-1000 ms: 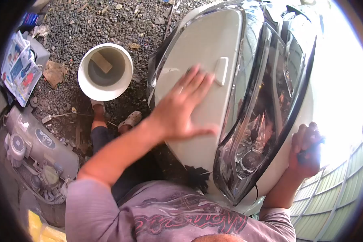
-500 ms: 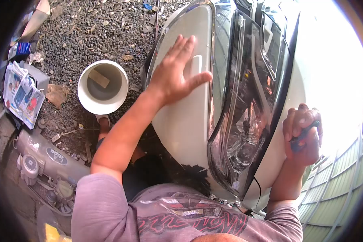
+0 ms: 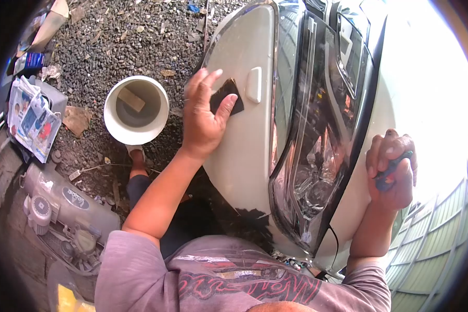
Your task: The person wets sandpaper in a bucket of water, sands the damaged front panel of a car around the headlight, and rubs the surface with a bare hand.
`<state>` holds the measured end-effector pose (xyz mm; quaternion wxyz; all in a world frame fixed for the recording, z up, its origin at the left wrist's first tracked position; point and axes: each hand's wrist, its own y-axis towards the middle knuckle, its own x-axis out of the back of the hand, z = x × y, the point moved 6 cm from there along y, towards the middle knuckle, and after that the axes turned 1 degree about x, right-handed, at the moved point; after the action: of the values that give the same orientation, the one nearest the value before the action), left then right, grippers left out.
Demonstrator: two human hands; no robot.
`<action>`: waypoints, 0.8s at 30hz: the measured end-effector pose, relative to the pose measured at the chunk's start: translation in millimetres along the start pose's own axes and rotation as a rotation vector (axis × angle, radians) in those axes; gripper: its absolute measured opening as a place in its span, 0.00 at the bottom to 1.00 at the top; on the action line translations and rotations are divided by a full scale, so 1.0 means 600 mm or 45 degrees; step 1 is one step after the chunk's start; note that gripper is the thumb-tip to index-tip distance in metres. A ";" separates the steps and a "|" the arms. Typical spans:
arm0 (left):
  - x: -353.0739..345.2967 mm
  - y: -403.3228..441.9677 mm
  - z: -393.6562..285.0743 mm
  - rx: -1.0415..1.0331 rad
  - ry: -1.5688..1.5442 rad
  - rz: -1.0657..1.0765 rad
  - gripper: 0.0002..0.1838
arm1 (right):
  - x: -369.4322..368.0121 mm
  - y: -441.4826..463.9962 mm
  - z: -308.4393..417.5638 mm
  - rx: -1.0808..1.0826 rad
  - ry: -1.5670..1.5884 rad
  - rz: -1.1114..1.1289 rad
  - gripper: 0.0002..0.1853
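Note:
My left hand is at the white car panel, its thumb lying over a dark square of sandpaper. The fingers curl at the panel's outer edge, slightly blurred. A small white raised rectangle sits on the panel beside the sandpaper. On the car's other side, my right hand is closed around a crumpled dark blue-green thing, whose kind I cannot make out. Between both hands runs the clear headlight with its dark trim.
A white bucket of cloudy water, with a tan block in it, stands on gravel at left. Behind it lie newspapers and a grey air compressor. A corrugated metal sheet borders the right.
My left hand has moved toward me and left across the panel, its fingers now curled. The sandpaper and the whole raised rectangle have come into view. My right hand stays closed in nearly the same place.

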<state>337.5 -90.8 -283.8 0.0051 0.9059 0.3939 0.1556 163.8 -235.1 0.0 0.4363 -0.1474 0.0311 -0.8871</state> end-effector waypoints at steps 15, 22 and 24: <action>-0.072 0.009 0.046 0.541 -0.600 0.240 0.18 | -0.002 -0.005 0.003 0.029 -0.037 -0.132 0.17; -0.040 -0.027 0.021 0.350 -0.277 0.242 0.22 | -0.001 -0.006 0.005 0.014 -0.088 -0.131 0.18; -0.049 -0.026 0.042 0.458 -0.482 0.316 0.24 | -0.002 -0.005 0.006 -0.004 -0.082 -0.133 0.19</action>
<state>314.8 -97.8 -318.1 -0.1011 0.9465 0.2931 -0.0892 163.4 -232.3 3.8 0.3900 -0.1779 0.0106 -0.9034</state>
